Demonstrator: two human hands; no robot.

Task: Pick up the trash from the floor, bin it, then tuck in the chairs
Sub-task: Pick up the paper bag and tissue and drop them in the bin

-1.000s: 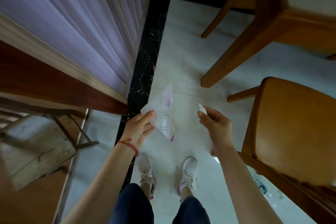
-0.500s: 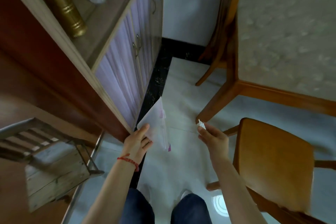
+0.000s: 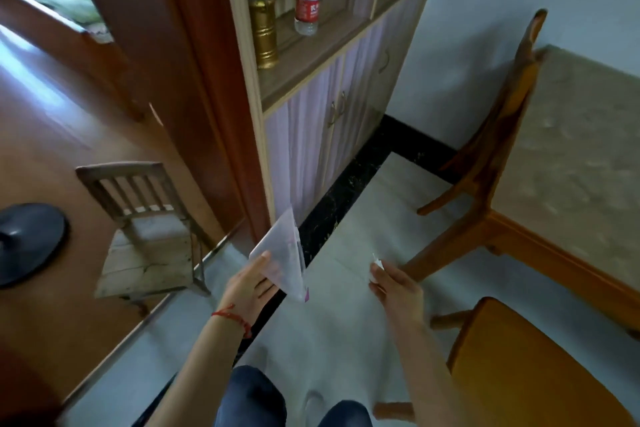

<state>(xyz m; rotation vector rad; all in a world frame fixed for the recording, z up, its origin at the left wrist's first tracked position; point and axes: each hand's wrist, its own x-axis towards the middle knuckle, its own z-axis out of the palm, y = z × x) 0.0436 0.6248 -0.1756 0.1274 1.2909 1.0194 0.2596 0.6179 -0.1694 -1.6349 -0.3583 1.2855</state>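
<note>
Pale floor tiles (image 3: 353,288) run from a black skirting band to a wooden doorway threshold, with a cabinet (image 3: 311,135) standing against the wall on the person's left. On its open shelf stand an amber-filled bottle (image 3: 263,21) and, just beside it, a clear bottle with a red label (image 3: 307,0), both upright.

Left hand (image 3: 251,288): raised in front of the body, a red string bracelet (image 3: 232,317) at the wrist. Thumb on top and fingers (image 3: 268,289) beneath are pinched on a translucent plastic bag (image 3: 282,253), which stands up and away from the hand with a pink mark at its lower corner.

Right hand (image 3: 398,288): held level with the left and apart from it. Its fingers are closed round a small white scrap (image 3: 378,264), only a tip of which shows above the thumb; it appears to be paper, though the view is too small to confirm.

Both pieces of trash are therefore off the floor and in the hands.

To the right, a stone-patterned worktop (image 3: 575,163) sits on a wooden frame. One wooden chair (image 3: 498,121) stands close against its far edge near the wall. A second chair (image 3: 533,367) stands nearer, beside the right forearm, its seat clear of the worktop edge. Through the doorway, on brown flooring, stands a small weathered slatted chair (image 3: 145,236), with a dark round base (image 3: 27,243) near it.
</note>
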